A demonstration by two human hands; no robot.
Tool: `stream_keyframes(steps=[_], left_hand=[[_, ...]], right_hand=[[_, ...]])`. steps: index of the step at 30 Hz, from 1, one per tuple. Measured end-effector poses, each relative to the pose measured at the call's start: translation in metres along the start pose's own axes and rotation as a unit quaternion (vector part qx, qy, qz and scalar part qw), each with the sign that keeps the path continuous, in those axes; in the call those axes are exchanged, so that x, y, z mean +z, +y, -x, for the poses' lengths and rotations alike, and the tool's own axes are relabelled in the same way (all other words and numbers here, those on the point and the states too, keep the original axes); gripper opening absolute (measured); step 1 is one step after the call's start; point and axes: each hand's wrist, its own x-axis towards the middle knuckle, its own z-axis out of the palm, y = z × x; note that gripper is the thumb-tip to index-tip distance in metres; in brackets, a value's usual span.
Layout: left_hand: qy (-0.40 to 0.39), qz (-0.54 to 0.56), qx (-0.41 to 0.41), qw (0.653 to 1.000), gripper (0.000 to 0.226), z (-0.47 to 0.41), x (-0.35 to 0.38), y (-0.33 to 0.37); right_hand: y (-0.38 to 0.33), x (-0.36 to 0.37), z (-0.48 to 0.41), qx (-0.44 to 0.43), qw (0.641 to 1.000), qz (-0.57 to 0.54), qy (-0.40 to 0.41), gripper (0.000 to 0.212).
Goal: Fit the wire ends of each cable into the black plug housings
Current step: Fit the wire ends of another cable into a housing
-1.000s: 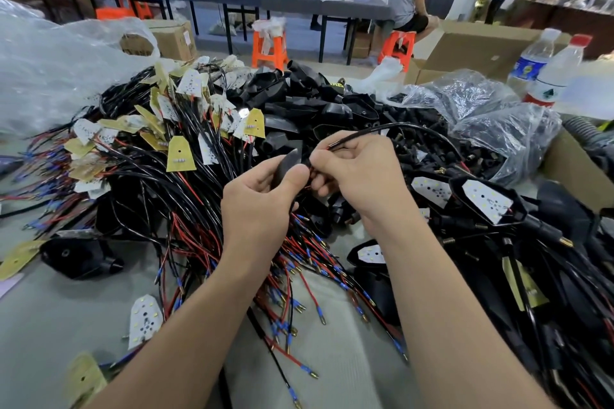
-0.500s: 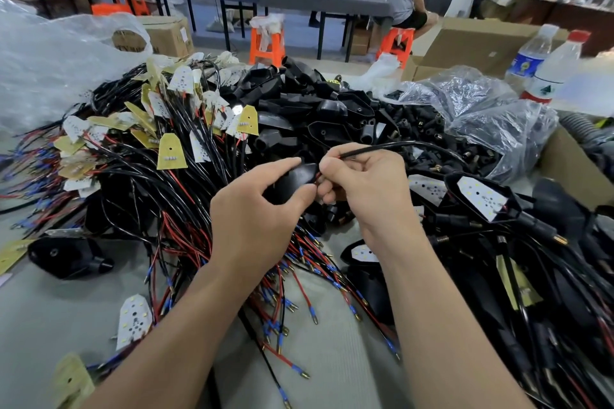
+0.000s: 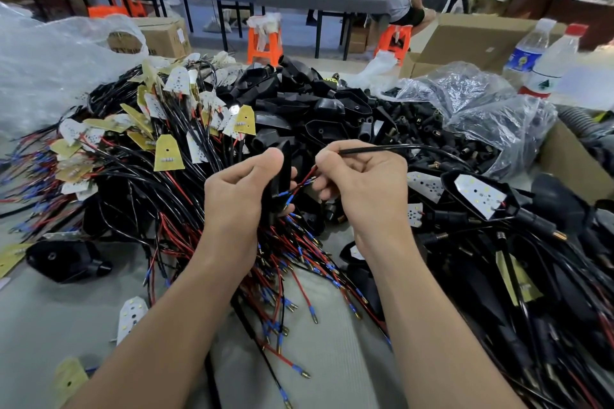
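At the left of the frame the heap of loose cables [image 3: 139,176] lies on the table, red and black leads fanning toward me. Just right of it, at centre, my left hand [image 3: 239,196] grips one black plug housing [image 3: 282,173], thumb on top and fingers curled round it. It stands more upright than half a second ago, when it was pressed against my other hand. My hands have drawn a little apart, and the wire ends [image 3: 300,184], red and black with blue sleeves, now show in the gap. I cannot tell whether their tips sit in the housing's opening or only lie against it. My right hand [image 3: 368,189] pinches the black cable [image 3: 382,148] just behind those leads, and the cable arcs off to the right. I'd judge the ends are lined up but not yet seated, so feeding them in is what remains
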Motion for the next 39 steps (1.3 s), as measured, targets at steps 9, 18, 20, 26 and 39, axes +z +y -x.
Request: stream_keyframes(steps=[9,18,20,26,39], left_hand=[[-0.054,-0.075,0.021,0.995,0.014,0.006,0.003,0.0],[-0.028,-0.035,-0.01,0.999,0.026,0.005,0.004,-0.003],[-0.018,-0.046,-0.004,0.999,0.027,0.003,0.003,-0.004],[-0.098,-0.03,-0.022,0.995,0.046,-0.001,-0.004,-0.005],[-0.104,-0.032,-0.054,0.993,0.036,-0.005,-0.004,-0.009]], right_hand=[[-0.005,0.005,0.004,0.04,0.997,-0.067,0.007,0.017],[-0.01,0.005,0.005,0.071,0.991,-0.112,0.007,0.019],[-0.009,0.003,0.005,0.068,0.995,-0.078,-0.003,0.018],[-0.007,0.0,0.006,0.036,0.998,-0.001,-0.053,0.014],[-0.001,-0.004,0.002,-0.02,0.993,0.11,-0.023,0.011]])
